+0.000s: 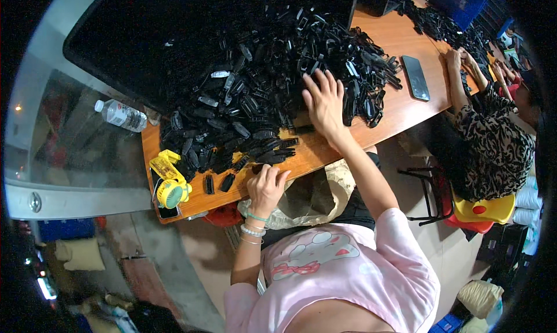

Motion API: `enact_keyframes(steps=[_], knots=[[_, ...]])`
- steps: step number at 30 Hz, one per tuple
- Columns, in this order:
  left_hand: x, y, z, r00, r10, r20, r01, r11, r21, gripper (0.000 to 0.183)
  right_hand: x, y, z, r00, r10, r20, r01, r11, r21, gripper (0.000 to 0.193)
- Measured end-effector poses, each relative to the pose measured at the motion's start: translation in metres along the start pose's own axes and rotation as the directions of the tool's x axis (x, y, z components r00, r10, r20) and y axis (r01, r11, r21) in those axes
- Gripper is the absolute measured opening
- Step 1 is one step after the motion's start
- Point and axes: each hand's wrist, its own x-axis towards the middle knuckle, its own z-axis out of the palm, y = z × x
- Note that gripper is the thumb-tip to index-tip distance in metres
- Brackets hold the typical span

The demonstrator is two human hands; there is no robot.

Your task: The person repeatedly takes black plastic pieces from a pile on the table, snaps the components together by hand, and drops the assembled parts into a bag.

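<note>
A big heap of small black plastic pieces point(249, 103), shaped somewhat like buckles or clips, spreads across the wooden table point(380, 40). Over the right part of the heap reaches my right hand point(326, 108), palm down with its fingers stretched apart and nothing visible in them. My left hand point(267, 189) is at the table's near edge, its fingers curled. Something dark shows by its fingertips, but what they hold is mostly hidden. Two separate black pieces point(227, 182) lie on the wood left of that hand.
At the table's left corner sits a yellow-green handheld fan point(173, 188); a water bottle point(122, 115) lies beyond it. A dark phone point(415, 77) lies to the right. Below the edge hangs an open pale sack point(316, 202). Another person point(493, 138) works at the right.
</note>
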Motion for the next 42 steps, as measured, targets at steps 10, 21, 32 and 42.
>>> enact_keyframes(steps=[10,21,32,42], knots=[[0.008,0.001,0.01,0.99,0.125,-0.059,-0.123,0.992,0.039,0.018,-0.009,-0.027,0.009,0.994,-0.091,0.066,0.081,0.985,0.15,0.033],[-0.009,-0.005,0.001,0.986,0.137,-0.096,-0.132,0.989,0.062,0.022,-0.028,-0.015,-0.032,0.996,0.082,-0.041,-0.058,0.909,0.412,0.026],[-0.027,-0.011,-0.011,0.983,0.041,-0.18,-0.026,0.996,0.083,0.021,-0.013,-0.042,-0.019,0.892,-0.392,0.227,0.373,0.92,0.123,0.015],[-0.021,-0.011,-0.019,0.947,-0.236,-0.218,0.231,0.972,-0.051,0.01,-0.055,-0.045,-0.058,0.957,-0.113,0.267,-0.146,0.61,0.779,0.012]])
